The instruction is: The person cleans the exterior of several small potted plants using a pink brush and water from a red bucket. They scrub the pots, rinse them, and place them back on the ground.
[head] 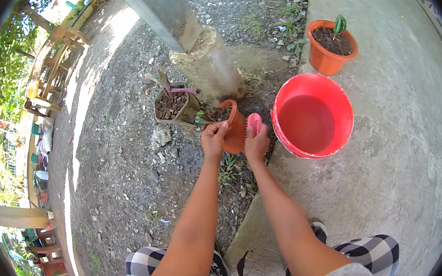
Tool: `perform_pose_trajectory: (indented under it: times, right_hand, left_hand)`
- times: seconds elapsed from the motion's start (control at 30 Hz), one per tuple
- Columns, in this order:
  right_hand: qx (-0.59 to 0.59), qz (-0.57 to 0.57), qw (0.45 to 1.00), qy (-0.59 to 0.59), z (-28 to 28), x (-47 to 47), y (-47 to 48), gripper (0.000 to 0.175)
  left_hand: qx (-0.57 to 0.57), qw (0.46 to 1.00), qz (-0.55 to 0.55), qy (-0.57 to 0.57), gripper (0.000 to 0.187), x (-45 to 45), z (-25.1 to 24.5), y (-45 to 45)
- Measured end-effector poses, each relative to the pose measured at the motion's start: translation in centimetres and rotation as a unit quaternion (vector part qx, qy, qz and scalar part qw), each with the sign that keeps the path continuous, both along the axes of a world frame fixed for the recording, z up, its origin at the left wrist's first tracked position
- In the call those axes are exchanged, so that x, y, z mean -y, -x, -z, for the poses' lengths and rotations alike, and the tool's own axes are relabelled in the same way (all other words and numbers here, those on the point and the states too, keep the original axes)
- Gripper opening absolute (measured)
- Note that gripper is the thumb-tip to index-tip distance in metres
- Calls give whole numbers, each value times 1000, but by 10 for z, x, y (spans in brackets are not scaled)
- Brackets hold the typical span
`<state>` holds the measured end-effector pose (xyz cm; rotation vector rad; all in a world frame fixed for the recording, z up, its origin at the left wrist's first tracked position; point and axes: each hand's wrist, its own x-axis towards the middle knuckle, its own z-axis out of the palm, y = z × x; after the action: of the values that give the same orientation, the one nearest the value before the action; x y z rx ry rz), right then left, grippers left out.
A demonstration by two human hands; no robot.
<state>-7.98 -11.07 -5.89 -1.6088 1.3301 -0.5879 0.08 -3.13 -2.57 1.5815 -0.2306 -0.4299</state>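
My left hand (213,140) grips the rim of a terracotta-coloured plant pot (235,133), which is tilted to the left over the gravel. Dark soil shows in its mouth, and a green leaf (203,118) sticks out to the left. In my right hand (256,144) is a pink scrub brush (254,122), its bristles facing the side of the pot. Whether the bristles touch the pot I cannot tell. Just right of that hand stands a red bucket (313,115) with some cloudy liquid at the bottom.
A second orange pot (331,49) with soil and one upright leaf stands on the concrete slab (386,162). Left of my hands, a grey pot (176,103) holds a purple-leaved plant. A post on a concrete footing (215,67) rises behind. Wooden furniture (52,66) stands far left.
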Motion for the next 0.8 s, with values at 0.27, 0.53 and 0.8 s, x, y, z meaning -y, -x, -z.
perform_pose_trajectory:
  times: [0.27,0.53,0.8]
  right_hand:
    - [63,-80,991,87,-20,-8,0,40]
    - [130,-79,986,74,-26,-12,-1,38]
    - [122,-178,936,278,-2,-24,23,43]
  left_hand:
    - [-36,998,0,42,19,6,4,-3]
    - [-62,997,13,32,20,9,-1,2]
    - [-98,992,33,69,24,8,-8,-6]
